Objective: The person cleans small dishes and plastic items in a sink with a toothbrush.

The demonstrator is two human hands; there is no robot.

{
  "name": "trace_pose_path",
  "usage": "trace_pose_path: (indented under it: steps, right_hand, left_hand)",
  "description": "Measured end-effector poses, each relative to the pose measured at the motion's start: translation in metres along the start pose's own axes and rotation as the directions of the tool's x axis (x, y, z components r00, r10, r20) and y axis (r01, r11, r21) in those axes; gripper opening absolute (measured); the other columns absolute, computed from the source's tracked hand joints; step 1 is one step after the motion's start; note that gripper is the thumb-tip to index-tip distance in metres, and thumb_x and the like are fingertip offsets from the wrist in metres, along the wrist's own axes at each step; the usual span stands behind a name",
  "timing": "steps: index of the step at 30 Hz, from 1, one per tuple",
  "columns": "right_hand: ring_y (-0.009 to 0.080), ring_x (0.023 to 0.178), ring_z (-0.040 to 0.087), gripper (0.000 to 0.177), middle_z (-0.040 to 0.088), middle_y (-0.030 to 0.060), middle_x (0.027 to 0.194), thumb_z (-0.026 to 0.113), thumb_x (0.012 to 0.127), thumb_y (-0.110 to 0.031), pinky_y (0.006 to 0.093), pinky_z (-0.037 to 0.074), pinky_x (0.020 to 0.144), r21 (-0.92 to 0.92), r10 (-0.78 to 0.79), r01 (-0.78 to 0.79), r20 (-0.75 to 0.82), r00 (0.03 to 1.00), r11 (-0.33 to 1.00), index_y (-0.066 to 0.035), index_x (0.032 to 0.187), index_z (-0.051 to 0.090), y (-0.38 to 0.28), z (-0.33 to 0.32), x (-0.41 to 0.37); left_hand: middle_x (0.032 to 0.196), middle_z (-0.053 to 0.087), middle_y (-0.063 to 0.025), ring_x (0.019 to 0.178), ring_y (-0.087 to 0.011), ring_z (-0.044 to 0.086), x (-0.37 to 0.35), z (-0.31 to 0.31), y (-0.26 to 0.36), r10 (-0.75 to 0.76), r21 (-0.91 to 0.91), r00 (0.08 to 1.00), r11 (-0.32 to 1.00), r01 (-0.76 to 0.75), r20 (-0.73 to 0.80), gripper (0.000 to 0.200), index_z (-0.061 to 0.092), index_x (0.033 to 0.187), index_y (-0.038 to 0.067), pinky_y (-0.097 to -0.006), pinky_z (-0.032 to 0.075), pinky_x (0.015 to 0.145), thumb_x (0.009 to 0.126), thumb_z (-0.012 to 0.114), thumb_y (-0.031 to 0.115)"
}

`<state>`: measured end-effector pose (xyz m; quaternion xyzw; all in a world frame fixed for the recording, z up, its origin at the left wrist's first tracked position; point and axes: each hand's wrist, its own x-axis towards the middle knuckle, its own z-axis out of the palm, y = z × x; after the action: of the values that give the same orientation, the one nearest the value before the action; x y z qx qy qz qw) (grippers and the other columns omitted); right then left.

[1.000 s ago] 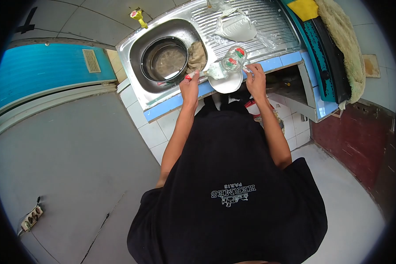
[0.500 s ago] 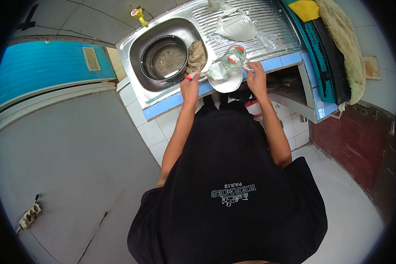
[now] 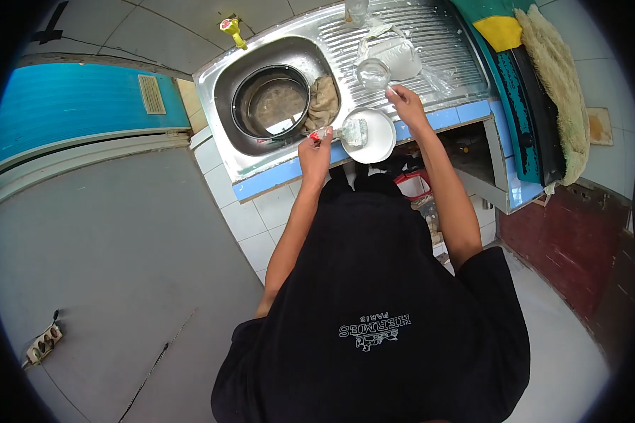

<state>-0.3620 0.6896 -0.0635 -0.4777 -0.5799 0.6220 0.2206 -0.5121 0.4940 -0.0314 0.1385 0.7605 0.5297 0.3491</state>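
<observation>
My left hand (image 3: 314, 154) is closed around the red handle of a flat brush (image 3: 355, 132), whose bristles are coated in something white. The brush head lies over a white bowl (image 3: 380, 137) at the counter's front edge. My right hand (image 3: 408, 106) pinches the handle of a clear glass mug (image 3: 372, 73), held above the ribbed drainboard just beyond the bowl. Behind the mug lies a clear plastic bag of white material (image 3: 402, 59), its loose end spread to the right.
Left of the bowl, the steel sink (image 3: 222, 88) holds a dark round pan of water (image 3: 240, 106) and a brown cloth (image 3: 323, 104). A yellow tap (image 3: 233, 32) stands behind. Another clear glass (image 3: 356, 13) is at the back. Blue tiles (image 3: 275, 175) edge the counter.
My right hand has moved the mug away from above the bowl, back toward the bag. More of the bowl's inside shows. The brush remains over the bowl in my left hand.
</observation>
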Motion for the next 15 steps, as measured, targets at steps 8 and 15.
trace_pose_path:
  steps: [8,15]
  right_hand:
    - [0.0101,0.078,0.051,0.025,0.059,0.0033,0.084,0.059,0.089,-0.022,0.025,0.041,0.07,0.19,0.144,-0.149,0.041,0.989,0.97,-0.002,0.104,0.061,-0.024,0.055,0.076]
    - [0.0064,0.063,0.046,0.014,0.055,-0.0028,0.075,0.057,0.09,-0.019,0.0218,0.035,0.053,0.235,0.226,-0.204,-0.068,0.972,0.95,-0.007,0.093,0.061,-0.002,0.096,0.154]
  left_hand:
    - [0.075,0.062,-0.0048,0.068,-0.009,0.049,-0.002,-0.011,0.004,-0.103,0.102,0.994,0.99,0.1,0.03,0.037,0.066,0.083,-0.005,-0.0259,0.04,0.063,0.083,0.067,0.032]
    - [0.077,0.066,-0.0072,0.071,-0.0103,0.054,0.001,-0.014,0.012,-0.099,0.175,0.994,0.98,0.092,0.035,0.036,0.067,0.084,-0.005,-0.0269,0.043,0.067,0.082,0.068,0.032]
